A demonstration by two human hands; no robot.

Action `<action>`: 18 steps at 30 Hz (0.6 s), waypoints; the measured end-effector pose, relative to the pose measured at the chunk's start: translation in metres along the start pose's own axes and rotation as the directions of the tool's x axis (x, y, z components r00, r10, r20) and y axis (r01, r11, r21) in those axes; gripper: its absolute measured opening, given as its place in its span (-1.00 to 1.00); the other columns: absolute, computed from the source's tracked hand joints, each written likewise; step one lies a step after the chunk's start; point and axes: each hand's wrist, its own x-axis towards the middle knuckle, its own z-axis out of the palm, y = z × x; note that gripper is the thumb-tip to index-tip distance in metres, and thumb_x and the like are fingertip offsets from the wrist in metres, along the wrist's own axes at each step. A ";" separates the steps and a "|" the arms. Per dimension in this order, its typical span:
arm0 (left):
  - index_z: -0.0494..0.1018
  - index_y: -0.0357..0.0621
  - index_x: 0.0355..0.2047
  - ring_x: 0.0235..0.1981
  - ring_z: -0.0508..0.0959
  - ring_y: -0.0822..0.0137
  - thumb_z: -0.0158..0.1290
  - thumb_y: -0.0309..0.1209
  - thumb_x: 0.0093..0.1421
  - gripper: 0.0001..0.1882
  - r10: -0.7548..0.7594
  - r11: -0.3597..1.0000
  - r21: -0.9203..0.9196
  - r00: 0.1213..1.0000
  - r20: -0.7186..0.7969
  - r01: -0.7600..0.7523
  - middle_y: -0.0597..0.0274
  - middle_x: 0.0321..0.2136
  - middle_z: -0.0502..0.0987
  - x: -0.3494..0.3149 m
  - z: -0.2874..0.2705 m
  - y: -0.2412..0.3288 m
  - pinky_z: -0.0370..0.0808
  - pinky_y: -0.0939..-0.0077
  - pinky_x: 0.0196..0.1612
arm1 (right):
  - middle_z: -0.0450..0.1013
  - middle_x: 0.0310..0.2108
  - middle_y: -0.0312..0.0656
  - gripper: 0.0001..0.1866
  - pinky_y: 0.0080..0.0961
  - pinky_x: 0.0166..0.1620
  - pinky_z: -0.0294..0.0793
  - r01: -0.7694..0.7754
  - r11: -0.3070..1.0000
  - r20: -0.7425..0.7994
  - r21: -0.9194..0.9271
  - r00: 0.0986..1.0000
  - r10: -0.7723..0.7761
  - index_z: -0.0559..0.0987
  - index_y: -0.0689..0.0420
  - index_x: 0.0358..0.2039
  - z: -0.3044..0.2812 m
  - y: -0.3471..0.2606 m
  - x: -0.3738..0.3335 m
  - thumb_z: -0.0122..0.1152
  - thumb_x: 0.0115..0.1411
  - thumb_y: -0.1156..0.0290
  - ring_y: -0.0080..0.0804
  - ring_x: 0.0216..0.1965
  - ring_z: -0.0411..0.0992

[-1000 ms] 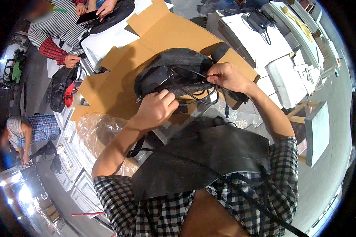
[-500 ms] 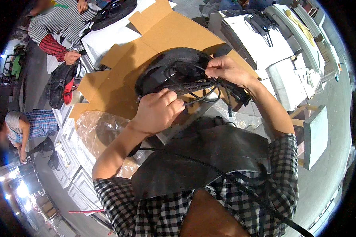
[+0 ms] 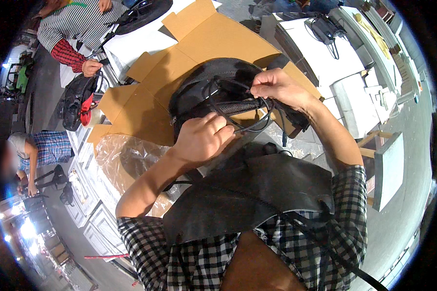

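Note:
A black curved, padded-looking item (image 3: pixel 192 89) with mesh parts lies before me on an opened cardboard box; I cannot tell its exact kind. Over it runs a thin black cord (image 3: pixel 264 127), bent into loops. My right hand (image 3: pixel 282 91) pinches the cord near the item's right end, thumb against the fingers. At the lower left of the item, my left hand (image 3: pixel 203 138) is closed with its fingers curled on the cord's loop. Its fingertips are partly hidden by the back of the hand. One cord end hangs down below my right wrist.
Brown cardboard (image 3: pixel 218 36) spreads beneath the item. Clear plastic wrap (image 3: pixel 126 157) lies by my left forearm. A black device with a cable (image 3: pixel 325 30) rests on white boards at right. Two other people are at the left, one in a striped top (image 3: pixel 82 26) near a red-and-black item.
My left hand has shifted a little to the right, closer to my right hand, and the cord loop has changed shape. My right hand stays almost in place, still pinching.

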 end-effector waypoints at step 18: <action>0.52 -0.05 -0.37 -0.42 0.50 0.35 0.22 -0.34 -0.14 -0.73 0.083 0.995 -0.059 0.996 0.039 -0.080 0.36 -0.44 0.47 -0.007 -0.004 0.009 0.48 0.53 -0.47 | 0.28 -0.69 -0.47 -0.82 -0.77 -0.58 0.12 -0.048 0.998 -0.051 0.043 0.997 0.050 0.49 0.17 -0.57 0.002 -0.006 -0.003 0.13 0.15 0.41 -0.79 -0.65 0.18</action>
